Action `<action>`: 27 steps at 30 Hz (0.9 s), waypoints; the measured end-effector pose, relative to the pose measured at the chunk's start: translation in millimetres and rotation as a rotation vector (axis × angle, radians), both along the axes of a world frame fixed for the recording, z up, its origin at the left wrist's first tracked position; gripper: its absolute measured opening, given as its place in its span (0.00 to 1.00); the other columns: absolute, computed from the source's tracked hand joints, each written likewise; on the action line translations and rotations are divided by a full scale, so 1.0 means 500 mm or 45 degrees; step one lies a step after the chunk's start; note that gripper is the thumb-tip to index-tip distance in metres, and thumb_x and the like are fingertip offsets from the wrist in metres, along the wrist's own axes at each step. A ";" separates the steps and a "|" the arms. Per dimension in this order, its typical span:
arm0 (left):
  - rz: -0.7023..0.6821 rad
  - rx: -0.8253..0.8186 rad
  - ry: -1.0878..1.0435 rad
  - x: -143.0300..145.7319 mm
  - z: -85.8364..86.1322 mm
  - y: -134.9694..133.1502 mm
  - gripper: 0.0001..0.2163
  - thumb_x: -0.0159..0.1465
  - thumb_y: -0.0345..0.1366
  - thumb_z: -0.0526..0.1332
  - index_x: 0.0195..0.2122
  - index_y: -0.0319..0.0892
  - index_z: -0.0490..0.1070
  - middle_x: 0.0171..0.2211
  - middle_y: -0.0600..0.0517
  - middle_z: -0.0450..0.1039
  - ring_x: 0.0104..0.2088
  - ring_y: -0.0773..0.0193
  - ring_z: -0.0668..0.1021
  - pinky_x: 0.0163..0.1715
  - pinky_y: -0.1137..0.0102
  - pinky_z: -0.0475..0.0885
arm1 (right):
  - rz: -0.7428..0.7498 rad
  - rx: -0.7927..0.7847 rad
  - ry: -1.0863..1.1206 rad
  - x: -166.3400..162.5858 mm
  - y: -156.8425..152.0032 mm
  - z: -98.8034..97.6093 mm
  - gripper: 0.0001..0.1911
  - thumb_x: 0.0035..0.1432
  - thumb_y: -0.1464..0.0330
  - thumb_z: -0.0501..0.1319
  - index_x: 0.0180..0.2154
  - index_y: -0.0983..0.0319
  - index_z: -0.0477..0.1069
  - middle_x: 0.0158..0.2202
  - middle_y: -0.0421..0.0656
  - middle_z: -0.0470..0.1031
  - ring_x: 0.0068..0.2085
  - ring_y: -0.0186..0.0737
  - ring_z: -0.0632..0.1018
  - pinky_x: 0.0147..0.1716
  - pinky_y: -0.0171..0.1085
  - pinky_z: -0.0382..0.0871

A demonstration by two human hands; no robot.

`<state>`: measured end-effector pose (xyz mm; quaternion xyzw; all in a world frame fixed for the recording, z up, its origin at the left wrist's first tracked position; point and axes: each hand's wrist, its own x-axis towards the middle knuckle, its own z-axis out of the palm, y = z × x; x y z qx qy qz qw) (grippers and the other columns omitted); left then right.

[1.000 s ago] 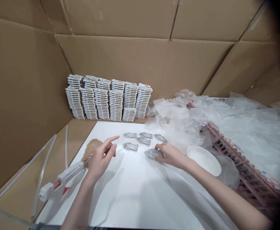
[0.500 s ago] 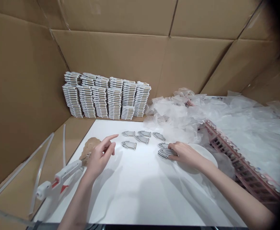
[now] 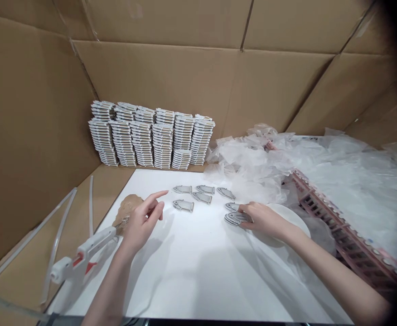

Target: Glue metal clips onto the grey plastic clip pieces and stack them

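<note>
While the white sheet's (image 3: 198,271) far edge is lined with tall stacks (image 3: 151,136), the left hand (image 3: 140,224) is held empty, fingers apart, by the left edge, a small pile (image 3: 234,218) is clamped under the right hand (image 3: 264,219) near the right edge, and only a few fish pieces (image 3: 201,198) are laid out.

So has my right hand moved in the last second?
Yes: the right hand slid rightward, from clear of the white bowl to over its rim, with grey fish-shaped pieces.
</note>
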<state>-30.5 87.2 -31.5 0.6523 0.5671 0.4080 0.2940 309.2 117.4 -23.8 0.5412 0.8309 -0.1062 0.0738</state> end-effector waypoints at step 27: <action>-0.806 0.295 0.664 0.160 0.002 0.055 0.33 0.61 0.25 0.54 0.66 0.56 0.51 0.70 0.51 0.45 0.61 0.54 0.65 0.47 0.65 0.69 | 0.324 -0.201 0.134 -0.098 -0.067 0.061 0.05 0.45 0.72 0.60 0.29 0.61 0.65 0.33 0.43 0.71 0.34 0.39 0.70 0.29 0.34 0.53</action>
